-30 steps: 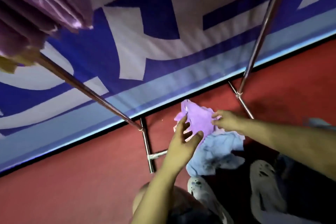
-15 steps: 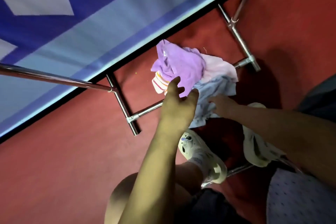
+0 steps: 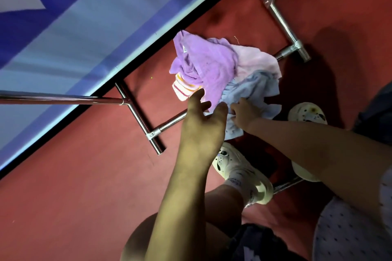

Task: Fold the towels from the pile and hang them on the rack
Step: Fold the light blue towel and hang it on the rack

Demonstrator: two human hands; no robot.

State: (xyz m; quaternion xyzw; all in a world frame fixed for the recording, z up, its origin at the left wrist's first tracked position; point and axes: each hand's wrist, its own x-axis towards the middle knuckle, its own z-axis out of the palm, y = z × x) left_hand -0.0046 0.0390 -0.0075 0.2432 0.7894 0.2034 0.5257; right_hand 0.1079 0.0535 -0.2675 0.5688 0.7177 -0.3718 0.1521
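A pile of towels lies on the red floor between the rack's feet. On top is a purple towel, with a pale pink towel behind it, a light blue towel in front, and a white towel with orange and pink stripes at the left. My right hand grips the near edge of the light blue towel. Just left of it, my left hand reaches over the pile's near edge with fingers spread and holds nothing. The metal rack shows only its lower bars and feet.
A blue and white banner hangs along the wall behind the rack. My feet in white speckled shoes stand just before the pile, beside another rack bar on the floor. Red floor stretches away to the left.
My view dropped from the rack's top rail, hung with purple towels, down to the pile. My right hand moved from the purple towel to the blue towel's near edge and closed on it.
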